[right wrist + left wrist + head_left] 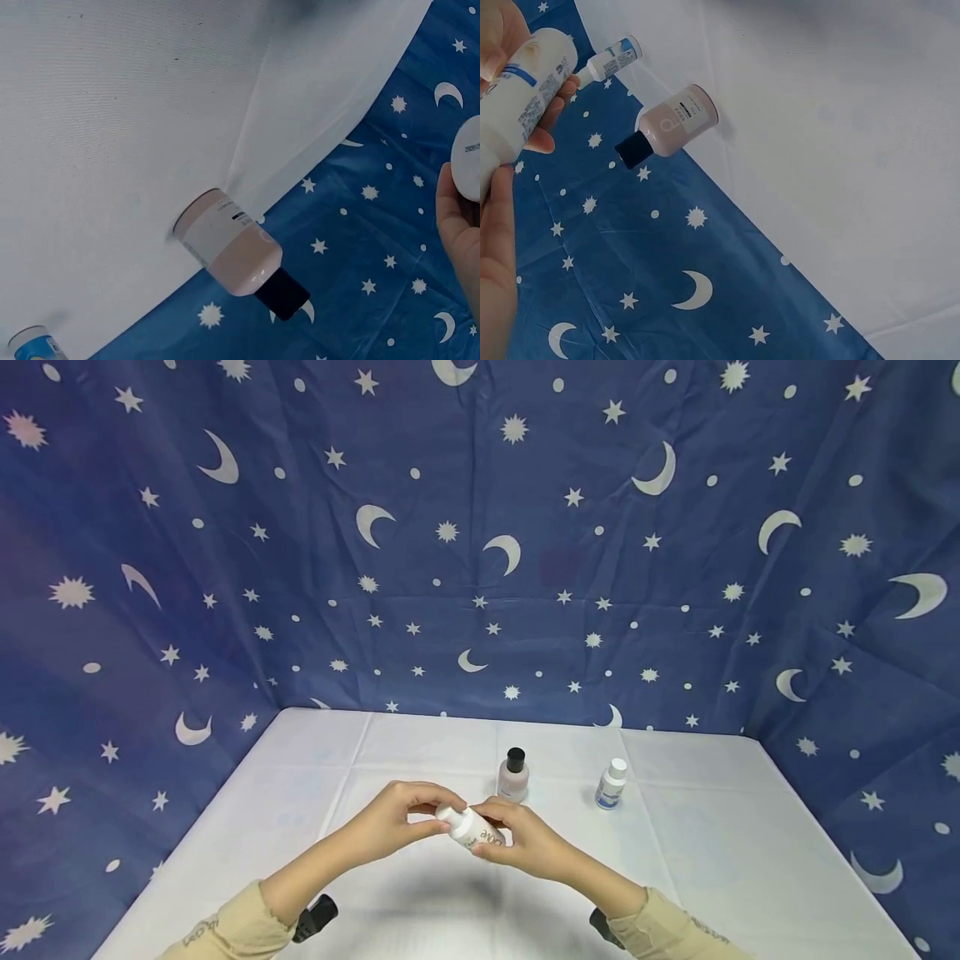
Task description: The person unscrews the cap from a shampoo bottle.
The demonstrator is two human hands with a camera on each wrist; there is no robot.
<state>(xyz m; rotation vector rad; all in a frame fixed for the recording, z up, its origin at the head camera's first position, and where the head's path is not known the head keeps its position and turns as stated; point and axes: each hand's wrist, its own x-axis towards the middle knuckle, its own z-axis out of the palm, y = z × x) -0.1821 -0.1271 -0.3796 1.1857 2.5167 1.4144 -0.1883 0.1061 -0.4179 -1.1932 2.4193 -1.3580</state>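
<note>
A white bottle [480,833] with dark "Dove" lettering is held tilted above the table, between both hands. My left hand [401,821] pinches its white cap [450,815] between thumb and fingers. Around the body, near the base, my right hand [531,843] grips with thumb and fingers. The left wrist view shows the bottle's printed back [536,90], with a blue band and small text. Only the round base [469,159] shows at the right edge of the right wrist view.
Behind the hands stands a pink bottle [513,783] with a black cap. Farther right is a small white bottle [610,787] with a blue label. A white cloth covers the table [720,860]; blue fabric [480,568] with moons and stars encloses its back and sides.
</note>
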